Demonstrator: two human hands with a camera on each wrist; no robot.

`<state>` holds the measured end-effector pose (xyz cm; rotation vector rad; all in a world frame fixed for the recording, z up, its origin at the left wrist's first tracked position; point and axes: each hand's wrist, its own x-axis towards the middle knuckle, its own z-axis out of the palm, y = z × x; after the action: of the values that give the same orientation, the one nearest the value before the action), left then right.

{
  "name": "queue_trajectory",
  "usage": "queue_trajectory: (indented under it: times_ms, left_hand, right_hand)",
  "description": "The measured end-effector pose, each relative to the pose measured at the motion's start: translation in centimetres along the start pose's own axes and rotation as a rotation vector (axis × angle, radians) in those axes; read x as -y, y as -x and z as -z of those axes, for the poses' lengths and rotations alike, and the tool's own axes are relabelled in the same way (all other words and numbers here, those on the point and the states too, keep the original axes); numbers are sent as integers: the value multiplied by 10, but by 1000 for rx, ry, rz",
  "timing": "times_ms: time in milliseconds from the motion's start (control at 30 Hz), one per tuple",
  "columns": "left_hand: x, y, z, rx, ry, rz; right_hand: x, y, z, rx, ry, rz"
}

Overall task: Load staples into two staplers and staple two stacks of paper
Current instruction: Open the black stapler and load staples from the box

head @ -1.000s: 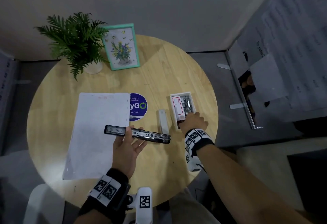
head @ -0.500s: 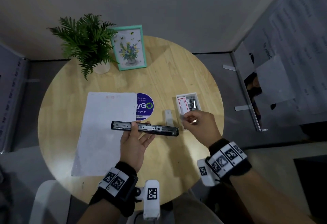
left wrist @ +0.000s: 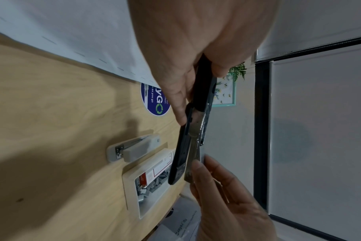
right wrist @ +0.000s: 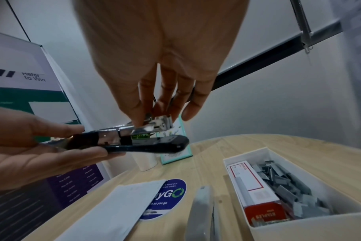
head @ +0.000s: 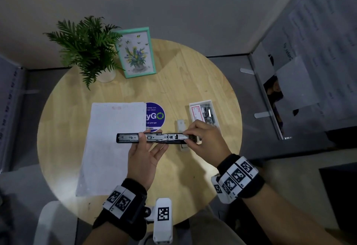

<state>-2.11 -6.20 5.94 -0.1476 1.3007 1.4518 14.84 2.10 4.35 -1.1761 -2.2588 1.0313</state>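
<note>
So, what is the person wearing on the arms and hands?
Both hands, left hand and right hand, are bare, and no sleeves show. Each wrist carries a black band with white square-coded marker tags. A white camera unit with its own marker sticks out from the left band.

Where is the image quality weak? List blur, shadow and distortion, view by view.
Head view: dim overall, corners dark, round table bowed by the wide lens, a pale glare patch on the paper stack. Left wrist view: left hand looms soft and oversized, broad shadow across the wood. Right wrist view: right hand blurred up close, white staple box stretched, black stapler fairly sharp.
</note>
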Motion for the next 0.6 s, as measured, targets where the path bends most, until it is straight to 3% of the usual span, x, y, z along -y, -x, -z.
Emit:
queue_trajectory:
  times_ms: [400, 600]
  left_hand:
    - [3, -4, 21, 11, -37, 26]
    - [3, -10, 31, 39, -29, 4]
  right_hand:
    - [-5, 19, -31, -14, 86, 97]
    - [-17, 32, -30, 5, 79, -19]
